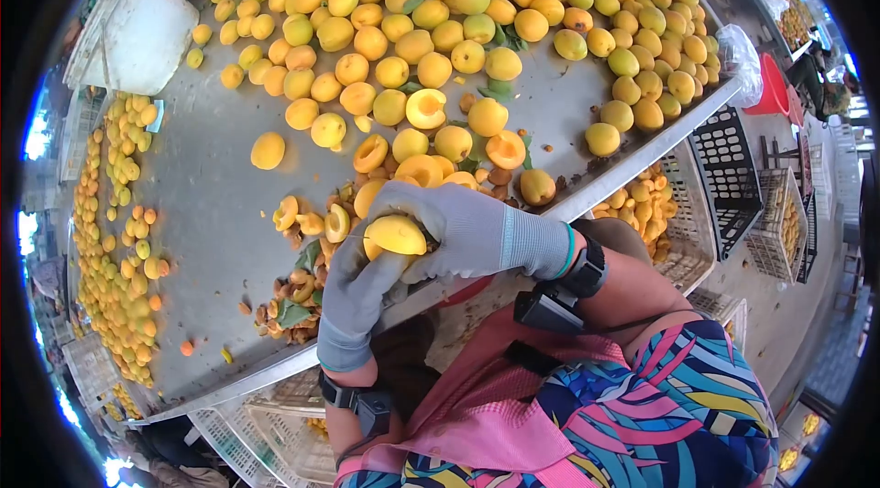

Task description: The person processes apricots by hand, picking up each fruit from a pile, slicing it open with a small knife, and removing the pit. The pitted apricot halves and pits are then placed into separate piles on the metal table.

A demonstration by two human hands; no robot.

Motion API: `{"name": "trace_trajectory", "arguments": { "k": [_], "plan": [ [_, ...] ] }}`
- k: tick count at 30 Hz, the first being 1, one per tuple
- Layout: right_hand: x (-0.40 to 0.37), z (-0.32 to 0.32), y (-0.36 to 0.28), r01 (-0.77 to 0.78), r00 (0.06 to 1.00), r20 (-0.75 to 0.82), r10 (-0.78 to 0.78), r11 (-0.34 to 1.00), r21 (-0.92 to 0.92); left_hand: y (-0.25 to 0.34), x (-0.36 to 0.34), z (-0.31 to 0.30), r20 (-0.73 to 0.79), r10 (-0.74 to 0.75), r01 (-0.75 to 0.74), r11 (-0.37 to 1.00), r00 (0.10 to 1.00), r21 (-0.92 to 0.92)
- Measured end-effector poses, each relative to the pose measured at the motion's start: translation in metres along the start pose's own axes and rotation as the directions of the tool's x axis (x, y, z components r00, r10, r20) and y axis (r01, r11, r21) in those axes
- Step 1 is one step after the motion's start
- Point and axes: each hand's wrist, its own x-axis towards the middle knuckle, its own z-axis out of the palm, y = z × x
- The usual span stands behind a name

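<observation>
Apricot (396,234) — half hidden, clasped by left hand (353,300), right hand (467,231)

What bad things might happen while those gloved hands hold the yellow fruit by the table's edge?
1. The apricot is gripped between the left hand and the right hand, right at the near edge of the table. If it slips from the gloves, it may well fall off the table.
2. The pits and leaves lie heaped close to that edge, so a wrist might knock some off.
</observation>
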Motion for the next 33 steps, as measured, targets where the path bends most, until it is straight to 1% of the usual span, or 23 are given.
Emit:
{"name": "trace_trajectory", "arguments": {
  "k": [2,5,6,7,8,10,11,12,13,14,16,17,18,20,21,22,23,24,26,27,29,32,33],
  "plan": [
    [0.001,-0.002,-0.001,0.02,1.0,0.007,-0.02,1.0,-0.024,0.003,-0.001,-0.001,0.011,-0.034,0.035,0.999,0.999,-0.019],
    [0.001,-0.007,-0.016,-0.07,0.997,0.041,0.068,0.996,0.049,0.005,0.0,-0.01,0.054,-0.105,0.109,0.991,0.993,-0.073],
    [0.002,-0.013,-0.032,-0.276,0.961,0.093,0.26,0.928,0.249,0.005,0.001,-0.013,0.091,-0.136,0.146,0.983,0.986,-0.108],
    [0.002,-0.018,-0.041,-0.463,0.885,0.181,0.428,0.78,0.42,0.004,0.001,-0.011,0.102,-0.093,0.106,0.985,0.99,-0.137],
    [0.001,-0.02,-0.042,-0.464,0.886,0.185,0.426,0.786,0.409,0.005,-0.001,-0.009,0.097,-0.082,0.096,0.985,0.992,-0.145],
    [0.0,-0.025,-0.04,-0.514,0.857,0.261,0.444,0.704,0.49,0.012,-0.006,-0.003,0.103,-0.092,0.116,0.959,0.99,-0.259],
    [-0.001,-0.022,-0.04,-0.516,0.852,0.224,0.474,0.683,0.517,0.009,-0.005,-0.002,0.101,-0.079,0.103,0.957,0.992,-0.27],
    [-0.003,-0.02,-0.038,-0.52,0.851,0.228,0.474,0.691,0.503,0.005,-0.004,-0.002,0.109,0.005,0.029,0.95,0.994,-0.31],
    [-0.004,-0.018,-0.036,-0.457,0.874,0.147,0.464,0.681,0.572,0.001,-0.003,-0.001,0.111,0.089,-0.045,0.936,0.99,-0.35],
    [-0.003,-0.018,-0.035,-0.387,0.889,0.065,0.453,0.669,0.635,-0.001,-0.001,0.001,0.102,0.102,-0.059,0.931,0.99,-0.361],
    [-0.004,-0.02,-0.03,-0.401,0.874,0.066,0.482,0.637,0.659,-0.002,0.001,0.008,-0.047,0.159,-0.166,0.95,0.986,-0.265],
    [-0.005,-0.019,-0.026,-0.406,0.85,0.024,0.527,0.624,0.668,-0.002,0.001,0.008,-0.08,0.179,-0.192,0.964,0.98,-0.186],
    [-0.005,-0.02,-0.025,-0.408,0.822,-0.019,0.569,0.612,0.678,0.001,0.0,0.01,-0.092,0.188,-0.203,0.96,0.978,-0.195],
    [-0.004,-0.019,-0.034,-0.438,0.81,-0.027,0.585,0.636,0.636,0.008,-0.003,0.013,-0.159,0.264,-0.263,0.964,0.951,0.024],
    [-0.004,-0.015,-0.034,-0.434,0.799,-0.078,0.596,0.661,0.612,0.007,-0.003,0.013,-0.168,0.273,-0.275,0.961,0.947,0.015],
    [-0.005,-0.01,-0.032,-0.43,0.786,-0.129,0.604,0.686,0.587,0.004,-0.002,0.012,-0.158,0.377,-0.34,0.915,0.913,0.219],
    [-0.008,-0.001,-0.017,-0.299,0.826,-0.187,0.532,0.694,0.655,0.001,-0.001,0.012,-0.127,0.472,-0.386,0.825,0.872,0.414],
    [-0.007,-0.002,-0.025,-0.303,0.829,-0.185,0.528,0.701,0.646,-0.002,0.0,0.013,-0.134,0.478,-0.392,0.825,0.868,0.408],
    [-0.005,-0.005,-0.044,-0.381,0.824,-0.053,0.564,0.62,0.686,-0.009,0.0,0.016,-0.121,0.539,-0.447,0.788,0.834,0.424],
    [-0.01,-0.002,-0.033,-0.428,0.821,-0.018,0.571,0.635,0.643,-0.011,-0.001,0.018,-0.122,0.541,-0.45,0.787,0.832,0.422],
    [-0.009,0.009,-0.025,-0.384,0.841,-0.027,0.54,0.633,0.673,-0.014,-0.003,0.023,-0.045,0.606,-0.491,0.683,0.794,0.541],
    [-0.009,0.015,-0.016,-0.305,0.873,-0.04,0.487,0.606,0.735,-0.007,-0.011,0.027,-0.004,0.549,-0.493,0.753,0.836,0.437],
    [-0.008,0.014,-0.018,-0.325,0.867,-0.048,0.497,0.635,0.701,-0.007,-0.011,0.026,-0.004,0.548,-0.492,0.755,0.837,0.432]
  ]
}}
